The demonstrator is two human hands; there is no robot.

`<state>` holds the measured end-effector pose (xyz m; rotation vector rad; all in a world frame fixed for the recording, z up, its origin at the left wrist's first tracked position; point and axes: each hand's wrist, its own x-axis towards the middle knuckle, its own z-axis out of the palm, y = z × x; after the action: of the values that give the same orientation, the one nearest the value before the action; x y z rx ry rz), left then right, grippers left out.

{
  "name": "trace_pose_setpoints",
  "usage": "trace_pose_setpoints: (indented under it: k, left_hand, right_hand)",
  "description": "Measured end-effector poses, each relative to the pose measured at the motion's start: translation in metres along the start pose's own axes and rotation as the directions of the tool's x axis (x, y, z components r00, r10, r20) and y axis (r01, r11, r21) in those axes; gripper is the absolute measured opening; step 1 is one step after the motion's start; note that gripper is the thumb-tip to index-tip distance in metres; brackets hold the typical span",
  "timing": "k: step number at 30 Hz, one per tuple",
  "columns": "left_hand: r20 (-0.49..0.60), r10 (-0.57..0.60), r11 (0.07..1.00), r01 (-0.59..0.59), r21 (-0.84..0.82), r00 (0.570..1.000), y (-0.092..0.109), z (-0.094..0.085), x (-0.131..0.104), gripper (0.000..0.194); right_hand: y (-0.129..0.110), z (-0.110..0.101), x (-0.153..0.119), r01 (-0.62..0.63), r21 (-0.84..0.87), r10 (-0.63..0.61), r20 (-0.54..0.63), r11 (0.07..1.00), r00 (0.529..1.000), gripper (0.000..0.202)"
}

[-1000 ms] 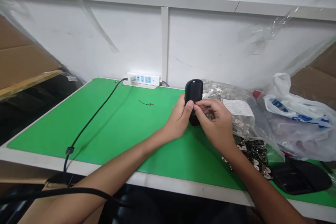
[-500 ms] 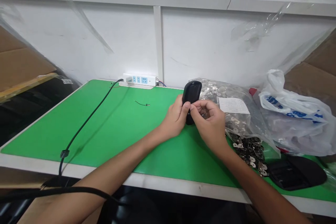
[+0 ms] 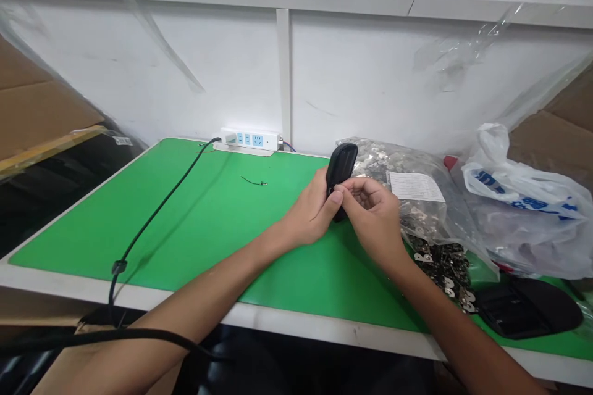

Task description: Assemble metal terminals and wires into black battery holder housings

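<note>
Left hand [image 3: 311,213] grips black casing [image 3: 340,171] upright — right hand [image 3: 373,216] pinches its edge, above green mat [image 3: 208,222].

The mat [image 3: 208,228] lies on the table [image 3: 296,328]. The power strip [image 3: 251,139] sits at the mat's rear edge against the wall [image 3: 222,74]. The cable [image 3: 157,213] runs from it toward the front left. The bag of parts [image 3: 417,197] lies right of centre, the plastic bag [image 3: 523,210] further right. The casing [image 3: 528,315] lies at the front right.

Two bare forearms, sleeveless to the frame edge; no gloves, rings or watch.
</note>
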<state>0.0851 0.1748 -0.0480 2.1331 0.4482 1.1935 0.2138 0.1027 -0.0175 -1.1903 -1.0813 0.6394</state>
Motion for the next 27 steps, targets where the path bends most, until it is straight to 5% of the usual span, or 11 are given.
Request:
trace_pose_setpoints:
  k: [6, 17, 27]
  left_hand:
    - [-0.039, 0.0, 0.998, 0.003, 0.061, 0.999, 0.002, -0.002, -0.002, 0.062]
    - [-0.198, -0.052, 0.999, 0.05, -0.014, 0.979, -0.004, 0.012, -0.01, 0.05]
    - [-0.149, 0.003, 0.999, 0.005, 0.053, 0.989, -0.002, 0.007, -0.009, 0.055]
  right_hand:
    - [0.001, -0.002, 0.004, -0.016, 0.046, 0.012, 0.092, 0.999, 0.996, 0.03]
    - [0.004, 0.0, -0.004, 0.147, -0.099, -0.143, 0.044, 0.984, 0.989, 0.015]
    - [0.003, 0.001, -0.007, 0.135, -0.026, -0.134, 0.033, 0.991, 0.99, 0.008]
